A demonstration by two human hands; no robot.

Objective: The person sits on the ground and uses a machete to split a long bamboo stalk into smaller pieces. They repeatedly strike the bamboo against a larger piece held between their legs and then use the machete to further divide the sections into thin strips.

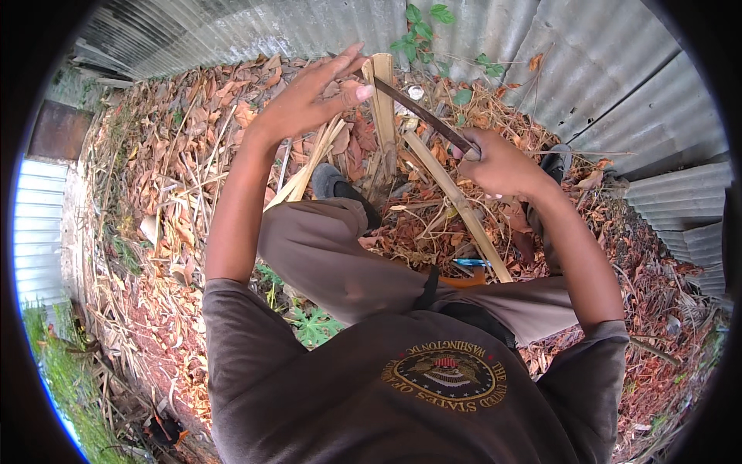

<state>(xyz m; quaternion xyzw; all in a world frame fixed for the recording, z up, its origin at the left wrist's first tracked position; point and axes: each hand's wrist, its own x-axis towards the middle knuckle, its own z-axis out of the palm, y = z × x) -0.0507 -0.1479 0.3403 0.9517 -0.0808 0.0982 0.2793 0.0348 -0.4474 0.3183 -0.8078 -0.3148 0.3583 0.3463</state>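
Note:
My right hand (506, 166) is closed around the handle of a long machete (425, 114). Its dark blade slants up and left to the top of an upright split piece of pale wood or bamboo (382, 108). The blade meets that piece near its upper end; how deep it sits I cannot tell. My left hand (309, 97) is open beside the top of the piece, fingers stretched toward the blade's tip and thumb close to the wood. Whether it touches either is unclear. Below the left hand lie several pale split strips (315, 164).
Between my legs a long pale stick (460, 205) leans toward me. A small blue object (470, 263) lies near my lap. Dry leaves (182, 162) cover the ground. Corrugated metal sheets (309, 31) stand along the far side and right, with a green plant (417, 35) against them.

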